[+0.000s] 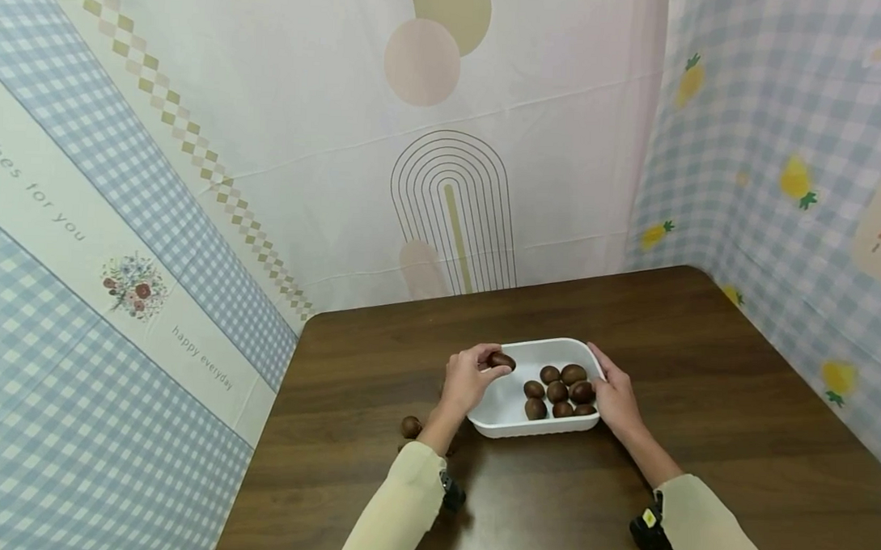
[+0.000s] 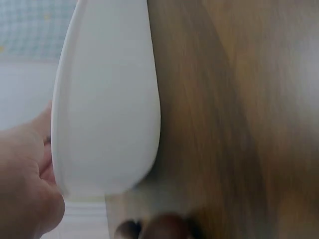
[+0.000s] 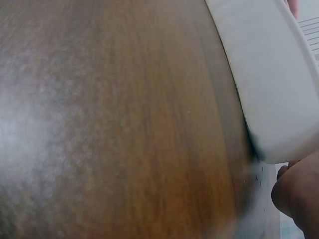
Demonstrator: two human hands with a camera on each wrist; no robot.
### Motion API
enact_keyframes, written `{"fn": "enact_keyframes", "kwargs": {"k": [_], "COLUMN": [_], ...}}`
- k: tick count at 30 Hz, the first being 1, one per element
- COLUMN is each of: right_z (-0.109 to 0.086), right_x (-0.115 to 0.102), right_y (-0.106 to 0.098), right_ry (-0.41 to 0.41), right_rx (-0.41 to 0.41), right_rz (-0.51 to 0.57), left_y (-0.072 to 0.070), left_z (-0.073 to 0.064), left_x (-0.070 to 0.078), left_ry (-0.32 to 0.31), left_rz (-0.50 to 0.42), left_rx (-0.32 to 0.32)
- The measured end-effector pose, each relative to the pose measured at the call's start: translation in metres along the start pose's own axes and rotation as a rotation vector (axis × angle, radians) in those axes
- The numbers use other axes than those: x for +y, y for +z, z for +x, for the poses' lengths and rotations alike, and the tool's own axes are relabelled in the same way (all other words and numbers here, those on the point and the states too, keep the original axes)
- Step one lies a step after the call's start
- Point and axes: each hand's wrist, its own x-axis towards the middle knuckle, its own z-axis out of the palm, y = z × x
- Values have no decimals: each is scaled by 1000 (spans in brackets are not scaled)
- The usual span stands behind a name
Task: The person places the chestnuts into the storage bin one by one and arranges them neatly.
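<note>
A white tray (image 1: 501, 430) with rounded corners stands on the table in the head view. Several small brown egg-shaped objects (image 1: 557, 391) lie together in its right half. Over the tray's back left corner, my left hand (image 1: 466, 379) pinches one more brown egg-shaped object (image 1: 502, 360) between thumb and fingers. My right hand (image 1: 618, 394) grips the tray's right end, its fingers behind the wall and thumb near the rim. In the left wrist view the tray's side (image 2: 107, 99) hides most of the left hand's fingers.
Left of the tray, a brown egg-shaped object (image 1: 411, 427) lies on the wooden table (image 1: 549, 489), with others partly hidden behind the left forearm. Patterned cloths (image 1: 327, 182) hang behind the table and along both sides. A black camera is strapped to each wrist.
</note>
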Motion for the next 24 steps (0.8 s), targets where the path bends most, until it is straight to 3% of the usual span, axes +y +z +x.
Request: {"fn": "enact_keyframes", "kwargs": {"k": [7, 14, 17, 24], "right_z": [0, 0, 0, 0], "right_x": [1, 3, 2, 1], "right_y": [-1, -1, -1, 0], "right_ry": [8, 15, 19, 13], "right_rx": [-13, -14, -13, -3], "right_rz": [15, 18, 11, 13], "left_y": [21, 38, 44, 61], "left_z": [1, 3, 2, 3], "left_x": [16, 24, 27, 33], "left_ry": [-92, -85, -114, -180], "left_rz": [139, 115, 95, 145], "left_rx": [106, 204, 232, 298]}}
